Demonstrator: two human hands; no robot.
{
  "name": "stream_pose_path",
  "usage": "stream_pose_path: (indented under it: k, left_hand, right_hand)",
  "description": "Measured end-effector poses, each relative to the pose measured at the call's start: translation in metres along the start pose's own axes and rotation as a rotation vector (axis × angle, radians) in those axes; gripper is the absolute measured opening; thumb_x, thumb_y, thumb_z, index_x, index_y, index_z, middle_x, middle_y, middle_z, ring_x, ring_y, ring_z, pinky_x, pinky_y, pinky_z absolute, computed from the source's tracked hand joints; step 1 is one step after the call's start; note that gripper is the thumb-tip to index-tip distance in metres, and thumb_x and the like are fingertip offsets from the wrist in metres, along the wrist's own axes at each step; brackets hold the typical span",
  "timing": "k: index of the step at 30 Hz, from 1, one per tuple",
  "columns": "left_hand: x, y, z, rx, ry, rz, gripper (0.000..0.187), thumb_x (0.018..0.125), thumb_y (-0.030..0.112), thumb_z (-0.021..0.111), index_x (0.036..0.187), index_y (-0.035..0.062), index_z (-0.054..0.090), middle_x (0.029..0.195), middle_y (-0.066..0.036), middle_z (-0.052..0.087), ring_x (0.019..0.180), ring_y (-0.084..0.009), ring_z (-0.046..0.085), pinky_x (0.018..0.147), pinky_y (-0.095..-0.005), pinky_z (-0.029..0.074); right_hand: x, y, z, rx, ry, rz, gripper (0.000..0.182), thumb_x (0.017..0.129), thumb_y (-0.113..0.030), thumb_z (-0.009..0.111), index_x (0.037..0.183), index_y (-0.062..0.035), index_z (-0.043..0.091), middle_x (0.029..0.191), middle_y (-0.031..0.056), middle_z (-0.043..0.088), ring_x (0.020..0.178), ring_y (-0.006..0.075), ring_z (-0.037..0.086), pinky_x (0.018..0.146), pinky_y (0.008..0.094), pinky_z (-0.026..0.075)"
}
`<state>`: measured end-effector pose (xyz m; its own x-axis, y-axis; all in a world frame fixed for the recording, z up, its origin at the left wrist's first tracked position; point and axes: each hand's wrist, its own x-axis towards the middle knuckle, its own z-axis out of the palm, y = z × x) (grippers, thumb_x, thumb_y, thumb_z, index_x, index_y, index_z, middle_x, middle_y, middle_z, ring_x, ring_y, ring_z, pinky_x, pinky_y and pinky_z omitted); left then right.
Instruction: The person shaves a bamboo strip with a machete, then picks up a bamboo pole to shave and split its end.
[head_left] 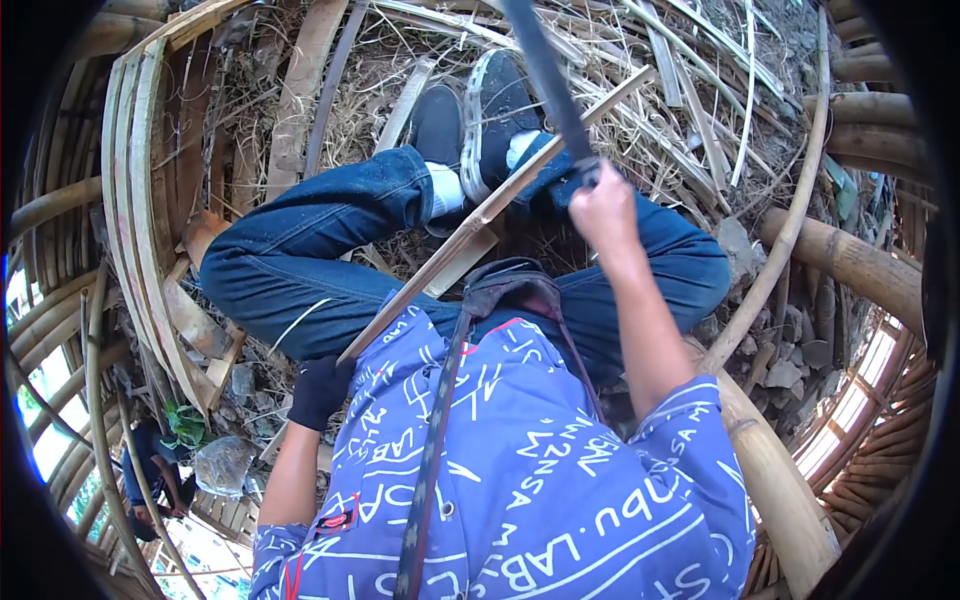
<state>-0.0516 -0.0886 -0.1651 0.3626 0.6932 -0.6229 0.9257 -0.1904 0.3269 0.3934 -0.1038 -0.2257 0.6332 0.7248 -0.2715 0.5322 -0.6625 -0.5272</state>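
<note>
A long split bamboo strip (500,198) runs diagonally across my lap, from my left hip up past my shoes. At its lower end my left hand (320,392), in a black glove, is closed around it. My bare right hand (604,208) grips the handle of a machete (548,80) over my right knee. The dark blade points up and away from me, overlapping the strip near its far end in this view. Under the strip, a short pale piece of bamboo (462,262) lies between my crossed legs.
Bamboo strips (130,200) bend along the left side. Shavings and slats (690,130) litter the ground ahead. Thick bamboo poles (850,262) and rubble (785,370) lie at the right. Another person (158,480) is at the lower left, beyond a clear plastic bag (224,466).
</note>
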Motion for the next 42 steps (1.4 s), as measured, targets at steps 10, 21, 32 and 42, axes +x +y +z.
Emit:
stream_pose_path:
  k: [10,21,32,42]
  left_hand:
    - [0.001,-0.013,0.010,-0.006,0.023,0.025,0.036,0.088,0.029,0.054,0.067,0.0003,0.059,0.066,-0.023,0.057,0.063,-0.0413,0.057,0.055,-0.0481,0.040]
    - [-0.003,-0.013,0.008,-0.019,-0.001,-0.023,0.044,0.087,0.041,0.053,0.069,0.0009,0.060,0.070,-0.025,0.059,0.068,-0.0420,0.059,0.060,-0.0502,0.045]
    - [-0.005,-0.004,0.007,-0.002,0.084,0.022,0.039,0.087,0.033,0.055,0.066,0.0009,0.059,0.065,-0.024,0.057,0.063,-0.0415,0.058,0.056,-0.0493,0.043]
    - [-0.005,-0.008,0.014,-0.007,0.118,0.052,0.035,0.086,0.030,0.056,0.067,0.0016,0.058,0.064,-0.022,0.057,0.063,-0.0406,0.058,0.055,-0.0485,0.043]
  right_hand:
    - [-0.022,-0.030,-0.015,-0.215,-0.151,-0.112,0.021,0.071,-0.011,0.058,0.092,-0.0066,0.057,0.078,0.0245,0.063,0.079,0.0435,0.061,0.070,0.0514,0.049]
    - [-0.045,-0.042,0.012,-0.204,-0.221,-0.110,0.022,0.071,-0.010,0.058,0.093,-0.0083,0.056,0.079,0.0252,0.063,0.079,0.0452,0.061,0.074,0.0519,0.049]
    - [-0.047,-0.039,0.018,-0.046,-0.344,-0.147,0.026,0.069,-0.007,0.055,0.094,-0.0052,0.059,0.084,0.0277,0.062,0.085,0.0452,0.059,0.077,0.0523,0.047]
    - [-0.052,-0.047,0.009,-0.215,-0.350,-0.150,0.024,0.069,-0.007,0.054,0.092,-0.0038,0.059,0.081,0.0284,0.061,0.082,0.0438,0.060,0.073,0.0508,0.048]
